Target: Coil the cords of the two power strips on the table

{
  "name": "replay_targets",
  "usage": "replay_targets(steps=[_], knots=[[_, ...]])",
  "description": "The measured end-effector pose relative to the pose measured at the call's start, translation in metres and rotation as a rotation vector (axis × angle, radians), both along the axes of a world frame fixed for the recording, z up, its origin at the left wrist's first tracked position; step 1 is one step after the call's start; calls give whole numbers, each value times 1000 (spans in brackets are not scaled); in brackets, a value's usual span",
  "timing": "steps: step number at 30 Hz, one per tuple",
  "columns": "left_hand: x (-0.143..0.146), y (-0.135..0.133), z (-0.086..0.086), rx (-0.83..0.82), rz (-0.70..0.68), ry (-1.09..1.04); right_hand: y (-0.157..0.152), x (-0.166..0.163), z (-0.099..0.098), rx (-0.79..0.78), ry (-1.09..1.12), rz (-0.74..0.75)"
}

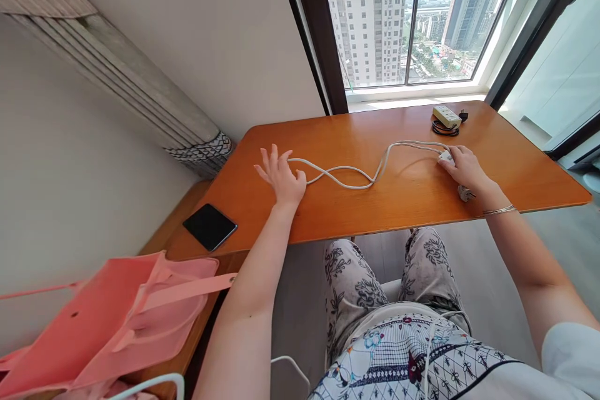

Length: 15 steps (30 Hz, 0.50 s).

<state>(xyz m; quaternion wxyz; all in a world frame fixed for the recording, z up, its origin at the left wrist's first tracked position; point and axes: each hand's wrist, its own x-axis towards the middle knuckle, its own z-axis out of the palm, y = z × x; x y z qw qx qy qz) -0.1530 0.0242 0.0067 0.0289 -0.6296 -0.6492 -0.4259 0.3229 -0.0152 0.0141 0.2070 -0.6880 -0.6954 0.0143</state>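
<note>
A white cable (347, 186) lies on the wooden table, doubled and crossing itself between my hands. My left hand (284, 180) is at the cable's looped left end, its fingers spread apart. Part of the loop is hidden behind this hand, so whether it touches the cable is unclear. On the right, my right hand (466, 169) is closed around a small white block (446, 156) where the cable's strands come together. My fingers cover part of that block. A greyish plug (465, 193) lies just under my right wrist, near the table's front edge.
At the table's (328, 219) far right sits a cream power strip (447, 116) with a coiled black cord. A black tablet or phone (209, 226) lies at the left. Beside my left forearm is a pink bag (112, 325). A window (417, 31) stands behind the table.
</note>
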Motion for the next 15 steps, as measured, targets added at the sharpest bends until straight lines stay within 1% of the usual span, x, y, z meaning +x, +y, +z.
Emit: replay_targets(steps=[2,4,6,9,12,15], knots=[[4,-3,1,8,-68,79,4,1,-2,-67,-80,-20],[3,0,2,-14,-127,75,6,3,-3,-145,-130,-55],[-2,6,4,-61,-145,37,8,5,-2,-234,-151,-113],[-14,14,7,-113,-113,7,9,14,0,-314,-158,-198],[-31,18,10,-159,-47,38,8,34,3,-303,-170,-270],[-51,20,10,-206,66,120,5,63,5,-296,-176,-339]])
